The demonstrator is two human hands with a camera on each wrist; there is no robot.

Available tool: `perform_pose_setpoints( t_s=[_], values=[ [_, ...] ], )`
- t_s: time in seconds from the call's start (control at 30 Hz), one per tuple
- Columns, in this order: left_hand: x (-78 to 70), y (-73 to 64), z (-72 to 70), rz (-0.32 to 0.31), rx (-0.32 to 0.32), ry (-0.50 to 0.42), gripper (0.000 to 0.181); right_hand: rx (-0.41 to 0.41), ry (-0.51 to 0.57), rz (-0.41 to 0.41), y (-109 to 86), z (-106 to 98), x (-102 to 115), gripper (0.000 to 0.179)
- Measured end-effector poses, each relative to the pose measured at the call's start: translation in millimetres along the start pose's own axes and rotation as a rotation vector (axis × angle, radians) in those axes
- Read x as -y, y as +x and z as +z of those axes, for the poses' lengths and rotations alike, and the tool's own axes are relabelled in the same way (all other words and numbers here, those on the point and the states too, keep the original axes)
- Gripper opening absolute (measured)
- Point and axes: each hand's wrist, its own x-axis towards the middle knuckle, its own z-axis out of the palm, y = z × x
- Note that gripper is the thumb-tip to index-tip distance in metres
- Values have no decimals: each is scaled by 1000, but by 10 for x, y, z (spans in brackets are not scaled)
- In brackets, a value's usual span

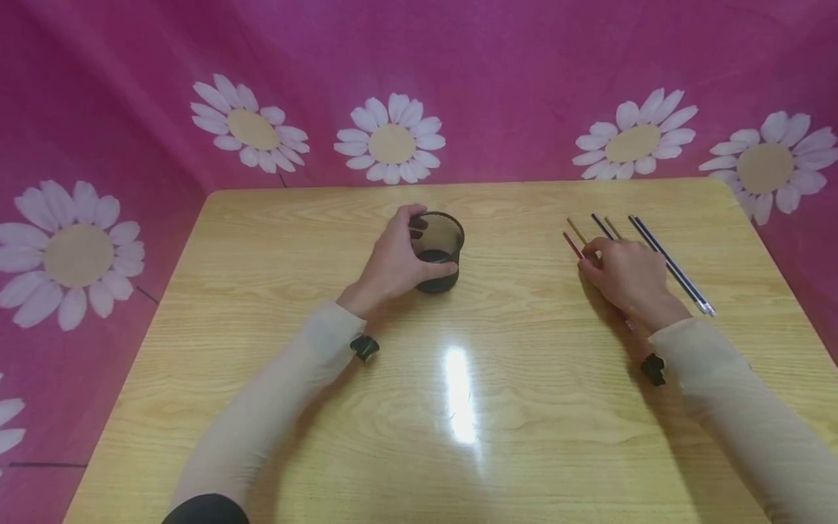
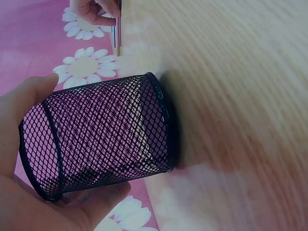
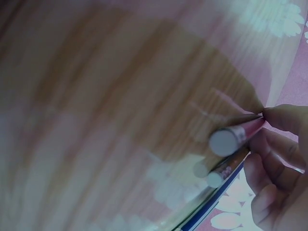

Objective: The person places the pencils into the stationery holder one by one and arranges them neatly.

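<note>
My left hand (image 1: 396, 262) grips a black mesh pencil cup (image 2: 106, 134) from its left side, thumb and fingers spread round the wall near the rim. Upright and open at the top, the cup stands on the wooden table. Over on the right, my right hand (image 1: 628, 273) pinches a red pencil (image 3: 250, 127) between thumb and fingers, low over the tabletop. Beside it lie a yellow pencil (image 1: 577, 230), a dark pencil (image 1: 602, 225) and another yellowish one (image 1: 612, 228), partly hidden under the hand.
Two dark striped pencils (image 1: 677, 273) lie side by side to the right of my right hand. The wooden table (image 1: 511, 327) reaches back to a pink cloth (image 1: 497, 87) with white daisies. A bright light reflection (image 1: 460, 397) shows on the tabletop.
</note>
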Motion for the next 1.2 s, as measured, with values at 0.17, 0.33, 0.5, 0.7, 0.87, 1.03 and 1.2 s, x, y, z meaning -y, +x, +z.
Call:
perform_pose_setpoints(
  t_s=[0.17,0.33,0.5,0.7,0.87,1.03,1.2],
  values=[
    [32,-6,24,-11,4,-4,101,0,-8,-7,7,-3,3,28],
    [41,-8,49,-14,4,-10,101,-7,-9,-15,3,-9,12,27],
    [73,-7,76,0,-14,-32,102,-15,0,-24,2,-16,18,24],
    [123,-26,104,0,-33,-74,105,-7,6,-26,2,-12,23,22],
    [140,-28,101,1,-34,-77,100,-6,18,-21,-5,-9,17,23],
    [136,-25,99,5,-37,-65,98,-56,41,-36,-31,-30,15,26],
    [137,-21,94,5,-44,-40,99,-110,96,-36,-57,-74,82,30]
  ],
)
